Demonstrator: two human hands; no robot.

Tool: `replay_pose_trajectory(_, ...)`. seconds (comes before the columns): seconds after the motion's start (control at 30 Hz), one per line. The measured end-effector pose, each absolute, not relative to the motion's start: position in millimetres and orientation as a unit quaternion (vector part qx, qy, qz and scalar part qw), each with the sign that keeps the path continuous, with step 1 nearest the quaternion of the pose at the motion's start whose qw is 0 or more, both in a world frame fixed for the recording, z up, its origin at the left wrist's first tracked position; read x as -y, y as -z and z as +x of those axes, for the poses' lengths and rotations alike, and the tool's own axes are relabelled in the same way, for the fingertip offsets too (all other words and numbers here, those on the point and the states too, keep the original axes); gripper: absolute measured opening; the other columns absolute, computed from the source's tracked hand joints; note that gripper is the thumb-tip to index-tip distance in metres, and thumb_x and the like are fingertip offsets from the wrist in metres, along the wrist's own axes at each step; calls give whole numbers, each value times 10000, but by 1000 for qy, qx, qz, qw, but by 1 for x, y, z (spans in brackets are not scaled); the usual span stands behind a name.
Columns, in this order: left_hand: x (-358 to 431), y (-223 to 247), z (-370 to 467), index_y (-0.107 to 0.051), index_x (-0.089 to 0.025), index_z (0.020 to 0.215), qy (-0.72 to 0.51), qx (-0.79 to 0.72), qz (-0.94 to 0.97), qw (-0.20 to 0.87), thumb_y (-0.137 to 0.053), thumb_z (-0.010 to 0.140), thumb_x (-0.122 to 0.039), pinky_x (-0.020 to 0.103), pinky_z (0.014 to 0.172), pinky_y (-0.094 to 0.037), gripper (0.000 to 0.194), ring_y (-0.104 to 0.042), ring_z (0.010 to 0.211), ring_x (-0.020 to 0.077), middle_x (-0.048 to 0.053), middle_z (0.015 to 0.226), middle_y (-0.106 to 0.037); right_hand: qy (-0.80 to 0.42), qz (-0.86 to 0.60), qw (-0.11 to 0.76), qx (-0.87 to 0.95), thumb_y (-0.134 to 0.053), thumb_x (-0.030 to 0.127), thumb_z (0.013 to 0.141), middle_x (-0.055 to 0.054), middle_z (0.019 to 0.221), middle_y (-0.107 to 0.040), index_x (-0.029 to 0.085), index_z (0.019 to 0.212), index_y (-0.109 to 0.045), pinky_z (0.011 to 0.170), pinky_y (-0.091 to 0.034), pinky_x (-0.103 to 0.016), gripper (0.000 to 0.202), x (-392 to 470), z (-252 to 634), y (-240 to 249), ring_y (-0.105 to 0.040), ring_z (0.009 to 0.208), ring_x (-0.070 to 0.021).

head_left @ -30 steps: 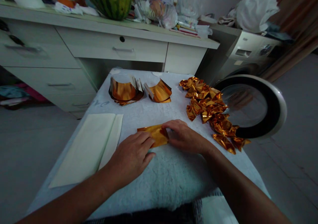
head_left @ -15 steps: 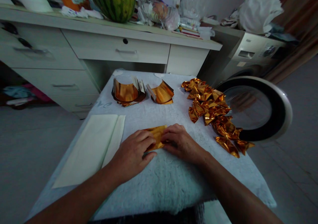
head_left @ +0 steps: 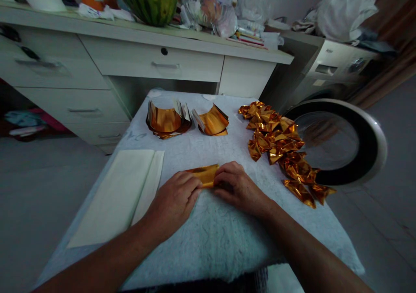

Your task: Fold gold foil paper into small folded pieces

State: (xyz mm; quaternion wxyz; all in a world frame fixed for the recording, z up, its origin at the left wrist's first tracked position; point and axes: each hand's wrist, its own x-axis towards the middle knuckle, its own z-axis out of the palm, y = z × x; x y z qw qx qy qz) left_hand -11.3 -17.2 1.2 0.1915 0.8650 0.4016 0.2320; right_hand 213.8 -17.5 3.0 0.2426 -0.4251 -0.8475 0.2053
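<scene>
A gold foil sheet (head_left: 207, 175), its near edge folded or rolled, lies on the cloth-covered table between my hands. My left hand (head_left: 177, 195) pinches its left part, thumb against the fingers. At the right end, my right hand (head_left: 236, 184) grips it with curled fingers. Behind them stand two curved stacks of gold foil sheets, a larger one (head_left: 166, 120) and a smaller one (head_left: 212, 120). Several crumpled, folded gold foil pieces (head_left: 276, 142) are heaped along the right side. Pale paper sheets (head_left: 113, 193) lie flat at the left.
Beyond the table (head_left: 224, 245) is a white drawer cabinet (head_left: 188, 67) with a watermelon (head_left: 149, 2) and plastic bags on top. At the right, a washing machine (head_left: 325, 72) has its round door (head_left: 370, 141) open beside the table's edge.
My left thumb has closed in against the fingers, and the foil's near edge now looks narrower and straighter. My right hand has hardly moved. The view has shifted slightly.
</scene>
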Motion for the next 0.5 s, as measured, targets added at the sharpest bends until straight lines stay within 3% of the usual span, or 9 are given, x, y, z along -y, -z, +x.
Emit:
replay_pose_trajectory(0.13, 18, -1, -11, -593, -189, 866, -212, -421, 862, 184, -436, 951, -201, 411, 804, -463, 179, -544, 882, 224, 44, 861, -602, -198, -455, 244, 833, -651, 150, 874, -47, 1018, -627, 200, 866, -671, 898, -379, -390, 55, 16, 212, -1, -521, 1006, -220)
replay_pose_trajectory(0.5, 19, -1, -15, -646, -199, 832, -151, -505, 845, 92, -464, 949, -302, 444, 820, -374, 240, -508, 935, 259, 60, 926, -595, -220, -508, 232, 800, -627, 162, 887, -42, 1002, -600, 190, 836, -657, 866, -364, -390, 66, 15, 210, -4, -494, 975, -210)
